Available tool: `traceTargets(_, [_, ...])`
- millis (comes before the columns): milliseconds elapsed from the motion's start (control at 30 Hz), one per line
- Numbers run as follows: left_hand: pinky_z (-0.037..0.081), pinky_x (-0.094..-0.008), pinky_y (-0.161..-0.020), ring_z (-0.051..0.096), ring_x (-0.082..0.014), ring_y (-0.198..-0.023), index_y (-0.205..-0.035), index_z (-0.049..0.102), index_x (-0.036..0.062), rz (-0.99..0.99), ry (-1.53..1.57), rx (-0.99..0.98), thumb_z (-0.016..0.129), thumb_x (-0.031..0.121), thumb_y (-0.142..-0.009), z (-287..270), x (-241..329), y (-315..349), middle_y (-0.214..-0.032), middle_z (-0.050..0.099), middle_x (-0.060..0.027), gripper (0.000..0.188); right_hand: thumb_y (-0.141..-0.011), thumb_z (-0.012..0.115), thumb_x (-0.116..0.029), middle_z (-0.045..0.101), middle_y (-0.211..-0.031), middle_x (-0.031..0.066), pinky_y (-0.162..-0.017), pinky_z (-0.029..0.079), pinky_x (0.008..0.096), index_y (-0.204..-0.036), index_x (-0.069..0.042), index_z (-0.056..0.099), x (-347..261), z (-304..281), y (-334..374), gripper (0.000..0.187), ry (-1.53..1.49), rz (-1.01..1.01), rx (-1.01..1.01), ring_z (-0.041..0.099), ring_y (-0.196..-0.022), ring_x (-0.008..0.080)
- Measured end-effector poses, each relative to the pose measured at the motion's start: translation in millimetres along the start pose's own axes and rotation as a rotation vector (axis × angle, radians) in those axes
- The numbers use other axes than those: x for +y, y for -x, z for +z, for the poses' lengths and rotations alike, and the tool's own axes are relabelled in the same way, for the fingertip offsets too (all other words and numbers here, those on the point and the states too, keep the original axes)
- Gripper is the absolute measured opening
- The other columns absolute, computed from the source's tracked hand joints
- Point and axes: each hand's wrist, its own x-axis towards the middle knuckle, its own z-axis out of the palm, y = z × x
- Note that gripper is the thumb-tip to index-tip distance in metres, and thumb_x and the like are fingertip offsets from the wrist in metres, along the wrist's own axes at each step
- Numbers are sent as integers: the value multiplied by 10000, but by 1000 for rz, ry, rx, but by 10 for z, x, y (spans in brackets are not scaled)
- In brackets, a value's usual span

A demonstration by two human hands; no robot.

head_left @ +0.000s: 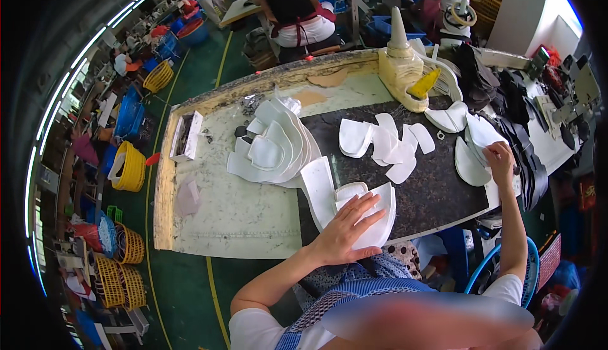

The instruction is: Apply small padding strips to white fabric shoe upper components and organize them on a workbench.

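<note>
My left hand (pixel 347 228) lies with fingers apart on white curved pieces (pixel 383 214) at the table's near edge. They look like cut shoe-upper parts. My right hand (pixel 500 161) reaches to the right side, its fingers pinched on the edge of a white curved piece (pixel 483 131) in a small stack. Between the hands, smaller rounded white pieces (pixel 399 150) lie scattered on a dark mat (pixel 437 188). A large fanned pile of white pieces (pixel 272 150) sits left of the mat.
A glue-stained yellowish container with a cone-shaped top (pixel 403 65) stands at the table's back. A white box (pixel 187 136) is near the left edge. Dark pieces (pixel 522 154) are stacked at the right. A blue-rimmed basket (pixel 532 271) stands below. Other people sit beyond the table.
</note>
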Motion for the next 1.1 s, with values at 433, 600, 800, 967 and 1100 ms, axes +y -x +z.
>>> traceTargets(433, [527,-358,-848,655,-251,-1005,-1092,683,55,187,199,290,756,137,-817,-204,323,-508,-1109,678,-92,297,-890,678,-30,684,-956,79,-732,489,271,-855,23,663,-2251,40,85,66,-587,-106,-95,626,-820,131])
traceTargets(600, [510,-287,-817,672,-156,-906,-998,664,20,-112,476,512,672,65,-912,-171,284,-556,-970,695,-83,97,-945,650,-139,706,-1037,142,-794,506,283,-932,66,724,-2730,505,520,218,-1184,150,-416,643,-886,150])
traceTargets(800, [515,-292,-849,659,-138,-924,-1024,578,-15,-144,835,713,586,56,-966,-145,196,-370,-968,672,-82,91,-864,624,65,658,-1211,151,-1034,446,341,-1205,59,636,-2874,604,646,342,-1261,32,-503,607,-1160,220])
traceTargets(967, [527,-265,-817,657,-113,-891,-1038,621,-25,-125,712,662,603,79,-978,-141,204,-490,-925,680,-64,121,-885,627,51,710,-1042,143,-834,494,287,-1121,26,703,-2840,663,606,250,-1012,-221,-333,642,-937,197])
traceTargets(1100, [525,-234,-764,637,-79,-845,-1000,637,-30,-238,793,589,621,116,-982,-203,224,-525,-875,661,-32,148,-877,630,50,708,-989,136,-818,493,304,-1134,17,703,-2862,601,635,269,-844,-249,-260,642,-913,211])
